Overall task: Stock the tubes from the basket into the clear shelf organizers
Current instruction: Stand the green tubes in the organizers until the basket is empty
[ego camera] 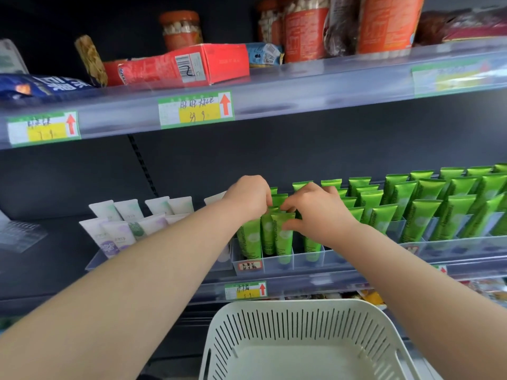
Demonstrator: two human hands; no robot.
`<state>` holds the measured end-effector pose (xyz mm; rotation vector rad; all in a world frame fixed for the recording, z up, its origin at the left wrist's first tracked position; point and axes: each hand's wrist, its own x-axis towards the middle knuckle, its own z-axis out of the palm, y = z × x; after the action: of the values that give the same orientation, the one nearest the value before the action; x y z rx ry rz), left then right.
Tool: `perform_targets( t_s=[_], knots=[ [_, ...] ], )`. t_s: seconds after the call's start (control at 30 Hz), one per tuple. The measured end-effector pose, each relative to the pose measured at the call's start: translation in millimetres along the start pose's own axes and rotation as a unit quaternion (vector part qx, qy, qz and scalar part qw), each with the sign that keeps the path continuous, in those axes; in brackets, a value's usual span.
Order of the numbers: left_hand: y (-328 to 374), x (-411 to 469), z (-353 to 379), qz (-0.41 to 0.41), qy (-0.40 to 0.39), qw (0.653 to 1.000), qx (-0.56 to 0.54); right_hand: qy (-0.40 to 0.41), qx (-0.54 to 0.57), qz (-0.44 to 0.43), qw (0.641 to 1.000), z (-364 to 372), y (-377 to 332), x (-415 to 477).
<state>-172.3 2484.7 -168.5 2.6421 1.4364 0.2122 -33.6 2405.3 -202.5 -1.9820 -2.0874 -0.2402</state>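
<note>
Above the basket (pixel 301 314), the left hand (pixel 248 197) and right hand (pixel 319 213) pinch green tubes (pixel 284 237) with curled fingers and should seat them upright in the clear organizer (pixel 274 266).

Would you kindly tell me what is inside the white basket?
Nothing lies on the visible floor of the white basket; its near end is cut off by the frame, so anything there cannot be seen.

Open gap between tubes (pixel 406 204), upper shelf (pixel 301 86)
</note>
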Motion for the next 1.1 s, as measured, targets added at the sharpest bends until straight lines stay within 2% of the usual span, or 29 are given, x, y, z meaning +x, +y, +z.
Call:
perform_targets(
  t_s=[0.23,0.53,0.7,0.97,1.1],
  knots=[
    [11,5,2,0.027,0.05,0.998,0.022,0.039,-0.011,0.019,0.999,-6,13,-9],
    [19,7,5,0.026,0.035,0.999,0.032,0.045,0.008,0.026,0.999,-2,13,-12],
    [14,3,-2,0.011,0.033,0.999,-0.011,0.034,0.01,0.02,0.999,-1,7,-8],
    [-17,-7,-26,0.003,0.068,0.997,-0.045,0.068,0.026,-0.013,0.997,-4,-22,4],
    [-39,-14,-33,-0.014,0.069,0.997,-0.041,0.048,0.038,-0.054,0.997,2,-45,16]
  ],
)
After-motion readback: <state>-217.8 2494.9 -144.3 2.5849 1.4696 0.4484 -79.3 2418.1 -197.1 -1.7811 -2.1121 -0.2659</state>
